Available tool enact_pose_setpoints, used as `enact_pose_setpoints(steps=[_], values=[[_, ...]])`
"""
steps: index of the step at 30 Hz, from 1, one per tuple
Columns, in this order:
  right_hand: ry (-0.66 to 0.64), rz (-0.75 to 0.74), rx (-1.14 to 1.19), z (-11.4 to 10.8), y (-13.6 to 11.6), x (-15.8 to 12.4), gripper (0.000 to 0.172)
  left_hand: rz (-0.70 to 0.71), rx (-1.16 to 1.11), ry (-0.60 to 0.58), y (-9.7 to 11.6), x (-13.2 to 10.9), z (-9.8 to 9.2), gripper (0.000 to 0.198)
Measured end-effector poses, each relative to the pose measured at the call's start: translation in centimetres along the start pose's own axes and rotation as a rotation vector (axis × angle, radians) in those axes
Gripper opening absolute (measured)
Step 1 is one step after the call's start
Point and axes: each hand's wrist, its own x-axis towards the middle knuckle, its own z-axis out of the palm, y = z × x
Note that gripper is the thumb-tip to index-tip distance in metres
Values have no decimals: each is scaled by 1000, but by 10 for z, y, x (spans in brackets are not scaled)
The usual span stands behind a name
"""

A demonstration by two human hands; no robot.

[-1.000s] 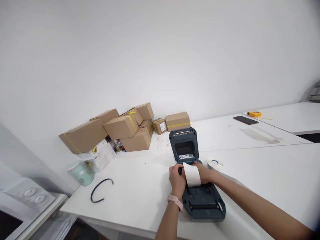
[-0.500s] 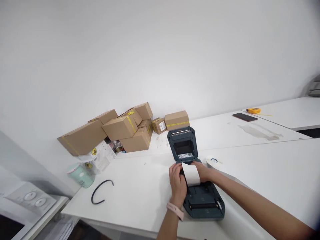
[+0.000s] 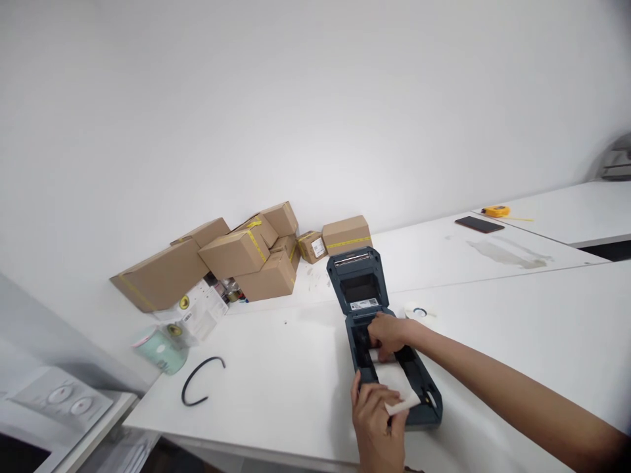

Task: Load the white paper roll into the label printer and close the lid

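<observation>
A dark blue-grey label printer [image 3: 428,416] stands on the table with its lid [image 3: 359,279] tipped up at the back. White label paper [image 3: 392,378] runs along the printer's inside toward its front edge. My left hand [image 3: 378,420] is closed on the loose front end of the strip, lifting it a little. Reaching in from the right, my right hand [image 3: 390,334] has bent fingers down in the printer's back bay, by the upper end of the paper. What those fingertips grip, if anything, is hidden.
Right behind my right forearm lies a white roll [image 3: 420,313]. Several cardboard boxes [image 3: 236,253] are stacked against the wall. A curved black strip [image 3: 185,387] and a mint-green canister [image 3: 160,351] are at left. Farther right are a dark phone [image 3: 479,225] and yellow tape measure [image 3: 495,211].
My left hand has moved from the printer's left side down to its front and now holds the paper's end. The paper is drawn out toward the front. My right hand has shifted slightly left.
</observation>
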Motion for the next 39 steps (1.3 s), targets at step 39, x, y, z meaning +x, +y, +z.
enact_pose_setpoints(steps=[39], values=[[1145, 110, 993, -86, 11, -45, 50, 129, 218, 311, 15, -49, 23, 30]])
